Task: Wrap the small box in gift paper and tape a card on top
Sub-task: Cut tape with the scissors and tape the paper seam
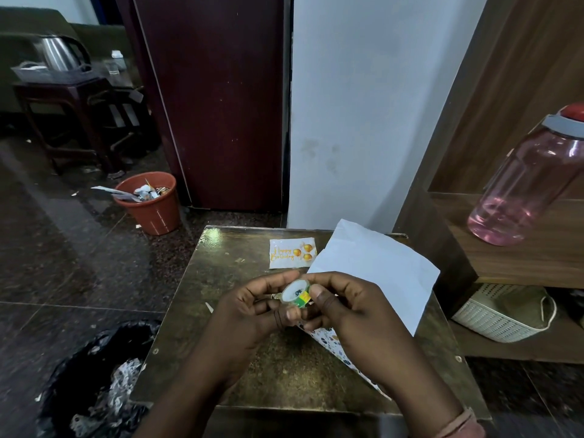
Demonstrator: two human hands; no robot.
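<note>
Both hands (303, 308) pinch the tape roll (296, 293) (box apparently hidden); card (292, 252) beyond.

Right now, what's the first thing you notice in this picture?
Two hands, the left hand and right hand, hold a small tape roll over the table. Behind them lie a Happy Birthday card and white-backed gift paper. A pink bottle stands on the right shelf.
</note>
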